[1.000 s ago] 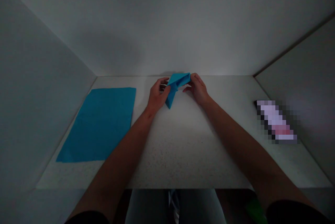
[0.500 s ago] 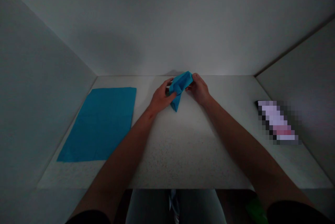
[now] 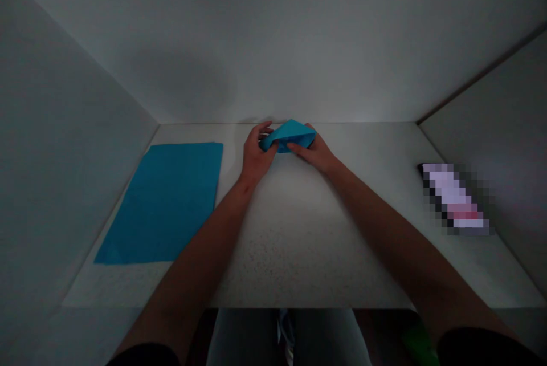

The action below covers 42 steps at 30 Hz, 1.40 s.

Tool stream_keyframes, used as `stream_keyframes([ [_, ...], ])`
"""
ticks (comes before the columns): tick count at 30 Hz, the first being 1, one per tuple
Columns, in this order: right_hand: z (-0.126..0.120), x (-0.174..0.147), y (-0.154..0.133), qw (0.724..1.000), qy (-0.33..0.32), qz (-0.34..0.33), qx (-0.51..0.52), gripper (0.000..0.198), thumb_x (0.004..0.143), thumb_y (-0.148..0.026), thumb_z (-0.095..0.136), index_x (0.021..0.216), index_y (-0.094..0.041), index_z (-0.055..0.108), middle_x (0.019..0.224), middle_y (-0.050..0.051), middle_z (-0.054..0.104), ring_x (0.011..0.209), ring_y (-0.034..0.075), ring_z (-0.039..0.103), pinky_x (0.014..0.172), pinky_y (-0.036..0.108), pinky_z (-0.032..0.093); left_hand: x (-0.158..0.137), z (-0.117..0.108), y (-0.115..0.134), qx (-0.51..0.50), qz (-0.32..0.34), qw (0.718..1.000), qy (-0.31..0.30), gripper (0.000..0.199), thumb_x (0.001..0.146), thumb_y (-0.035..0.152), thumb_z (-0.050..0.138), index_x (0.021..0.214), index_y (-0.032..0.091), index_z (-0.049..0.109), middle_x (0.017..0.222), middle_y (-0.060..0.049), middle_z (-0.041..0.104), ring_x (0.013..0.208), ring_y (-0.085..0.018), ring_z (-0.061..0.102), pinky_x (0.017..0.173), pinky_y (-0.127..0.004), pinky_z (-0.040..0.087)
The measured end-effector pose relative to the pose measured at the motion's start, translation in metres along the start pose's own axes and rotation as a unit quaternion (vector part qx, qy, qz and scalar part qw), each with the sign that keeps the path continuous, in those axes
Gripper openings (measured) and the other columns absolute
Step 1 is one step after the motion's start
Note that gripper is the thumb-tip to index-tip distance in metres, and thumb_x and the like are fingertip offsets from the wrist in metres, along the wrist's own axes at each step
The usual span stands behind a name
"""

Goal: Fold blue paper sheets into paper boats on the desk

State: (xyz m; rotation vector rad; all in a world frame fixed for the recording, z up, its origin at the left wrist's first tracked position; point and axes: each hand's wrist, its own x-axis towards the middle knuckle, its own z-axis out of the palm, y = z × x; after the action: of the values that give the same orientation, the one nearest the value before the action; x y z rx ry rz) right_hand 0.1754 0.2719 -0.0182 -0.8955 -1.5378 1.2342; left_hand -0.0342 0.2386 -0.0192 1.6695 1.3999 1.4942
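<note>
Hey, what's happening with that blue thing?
A person is holding a folded, bright-blue, paper-like piece in both bare hands, near the back of the white speckled tabletop. The left hand grips one end; the right hand holds the other, its thumb on the near side. A flat, four-sided blue sheet lies to the left. A dark-edged, oblong object, too pixelated to make out, lies to the right.

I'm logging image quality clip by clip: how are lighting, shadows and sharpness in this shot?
Head view: dim, with a soft shadow on the wall, left of centre; head view: the object at right is pixelated, detail lost; head view: the folded blue piece has readable edges.
</note>
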Motion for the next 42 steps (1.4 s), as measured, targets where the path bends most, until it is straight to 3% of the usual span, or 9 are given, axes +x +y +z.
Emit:
stream_keyframes([
  [5, 0.004, 0.001, 0.005, 0.999, -0.013, -0.001, -0.040, 0.047, 0.076, -0.063, 0.095, 0.100, -0.027, 0.078, 0.095, 0.004, 0.078, 0.095, 0.027, 0.073, 0.092, 0.045, 0.062, -0.002, -0.002, 0.005, 0.030, 0.028, 0.999, 0.024, 0.040, 0.096, 0.022, 0.071, 0.135, 0.028, 0.067, 0.125, -0.007, 0.075, 0.116, -0.023, 0.072, 0.105, -0.039, 0.059],
  [13, -0.012, 0.003, 0.014, 0.999, -0.006, 0.031, -0.007, 0.028, 0.076, -0.047, 0.085, 0.073, -0.026, 0.067, 0.067, -0.001, 0.065, 0.065, 0.019, 0.059, 0.063, 0.034, 0.053, -0.003, -0.001, 0.007, -0.001, -0.003, 1.000, 0.017, 0.029, 0.098, 0.027, 0.072, 0.127, 0.028, 0.070, 0.128, -0.009, 0.077, 0.117, -0.025, 0.073, 0.095, -0.039, 0.062],
  [18, -0.015, 0.008, 0.021, 0.996, 0.023, 0.017, 0.078, 0.028, 0.075, -0.049, 0.084, 0.082, -0.027, 0.067, 0.082, 0.000, 0.069, 0.082, 0.022, 0.068, 0.081, 0.039, 0.060, -0.002, 0.002, 0.004, -0.035, -0.052, 0.998, -0.001, 0.029, 0.097, 0.029, 0.074, 0.126, 0.026, 0.071, 0.127, -0.009, 0.079, 0.105, -0.023, 0.076, 0.083, -0.035, 0.064],
  [23, -0.012, 0.011, 0.021, 0.995, 0.082, -0.004, 0.064, 0.032, 0.081, -0.050, 0.085, 0.096, -0.030, 0.064, 0.086, 0.000, 0.067, 0.086, 0.023, 0.067, 0.080, 0.040, 0.062, 0.000, 0.001, 0.000, -0.030, -0.065, 0.997, -0.006, 0.018, 0.104, 0.037, 0.066, 0.116, 0.025, 0.071, 0.103, -0.003, 0.078, 0.090, -0.020, 0.073, 0.076, -0.030, 0.059],
  [27, -0.007, 0.011, 0.016, 0.994, 0.097, -0.020, 0.049, 0.047, 0.085, -0.064, 0.086, 0.113, -0.032, 0.068, 0.108, 0.004, 0.076, 0.108, 0.029, 0.072, 0.093, 0.046, 0.065, 0.000, -0.001, -0.004, -0.018, -0.057, 0.998, -0.014, 0.022, 0.109, 0.044, 0.061, 0.102, 0.025, 0.069, 0.089, -0.001, 0.073, 0.084, -0.019, 0.070, 0.074, -0.030, 0.057],
  [30, -0.007, 0.012, 0.014, 0.994, 0.096, -0.021, 0.042, 0.058, 0.085, -0.078, 0.083, 0.116, -0.031, 0.072, 0.110, 0.006, 0.079, 0.113, 0.032, 0.074, 0.095, 0.049, 0.066, 0.001, 0.001, -0.007, -0.036, -0.050, 0.998, 0.010, 0.022, 0.109, 0.046, 0.064, 0.103, 0.025, 0.067, 0.095, -0.003, 0.076, 0.088, -0.020, 0.074, 0.078, -0.031, 0.060],
  [35, -0.008, 0.011, 0.015, 0.998, 0.049, -0.017, 0.022, 0.060, 0.087, -0.083, 0.080, 0.110, -0.028, 0.078, 0.101, 0.005, 0.082, 0.104, 0.030, 0.077, 0.098, 0.048, 0.065, 0.001, 0.002, -0.009, -0.080, 0.023, 0.994, 0.065, 0.016, 0.105, 0.036, 0.071, 0.118, 0.029, 0.064, 0.134, -0.007, 0.078, 0.118, -0.022, 0.078, 0.095, -0.036, 0.064],
  [38, -0.007, 0.009, 0.012, 0.999, 0.025, -0.027, 0.006, 0.058, 0.085, -0.079, 0.084, 0.113, -0.028, 0.077, 0.106, 0.005, 0.082, 0.107, 0.029, 0.076, 0.099, 0.047, 0.064, 0.001, -0.001, -0.006, -0.050, 0.082, 0.995, 0.039, 0.005, 0.106, 0.029, 0.066, 0.105, 0.027, 0.071, 0.136, -0.007, 0.078, 0.130, -0.024, 0.074, 0.106, -0.041, 0.061],
  [42, -0.006, 0.006, 0.008, 0.999, 0.007, -0.034, 0.026, 0.050, 0.084, -0.071, 0.090, 0.104, -0.029, 0.071, 0.100, 0.002, 0.079, 0.095, 0.024, 0.074, 0.089, 0.040, 0.065, 0.000, -0.002, -0.003, -0.036, 0.065, 0.997, 0.012, 0.016, 0.104, 0.032, 0.071, 0.117, 0.028, 0.078, 0.125, -0.007, 0.082, 0.118, -0.024, 0.077, 0.104, -0.042, 0.061],
])
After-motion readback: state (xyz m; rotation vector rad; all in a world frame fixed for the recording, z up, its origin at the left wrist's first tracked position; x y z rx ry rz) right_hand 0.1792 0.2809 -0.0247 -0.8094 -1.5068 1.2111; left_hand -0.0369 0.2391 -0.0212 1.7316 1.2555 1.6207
